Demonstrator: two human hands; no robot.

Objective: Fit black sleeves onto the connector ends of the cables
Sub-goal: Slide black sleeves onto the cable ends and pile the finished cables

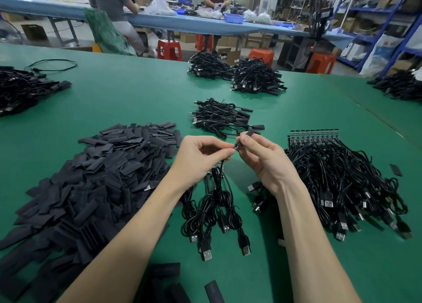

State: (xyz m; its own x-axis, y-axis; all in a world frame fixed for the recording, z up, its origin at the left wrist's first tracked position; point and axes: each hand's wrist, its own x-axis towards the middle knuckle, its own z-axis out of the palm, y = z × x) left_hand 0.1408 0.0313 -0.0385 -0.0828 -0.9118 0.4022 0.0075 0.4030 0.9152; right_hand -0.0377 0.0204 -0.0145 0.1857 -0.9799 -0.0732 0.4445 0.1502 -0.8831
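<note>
My left hand [201, 156] pinches a black cable just behind its connector end, and several cables [214, 206] with USB plugs hang from it down to the green table [127, 101]. My right hand [258, 156] pinches a black sleeve [246, 135] that sticks up from its fingertips, right next to the left fingertips. A large heap of flat black sleeves [91, 179] lies to the left. To the right lies a pile of cables [342, 183] joined to a row of small circuit boards [312, 135]. A small bundle of sleeved cables [223, 117] sits just beyond my hands.
More cable heaps lie at the far left [20, 90], far centre [237, 74] and far right [399, 85]. Loose sleeves [214, 291] lie at the near edge. Two people stand at a blue bench [159, 21] behind, with red stools [170, 50] and shelving [376, 17].
</note>
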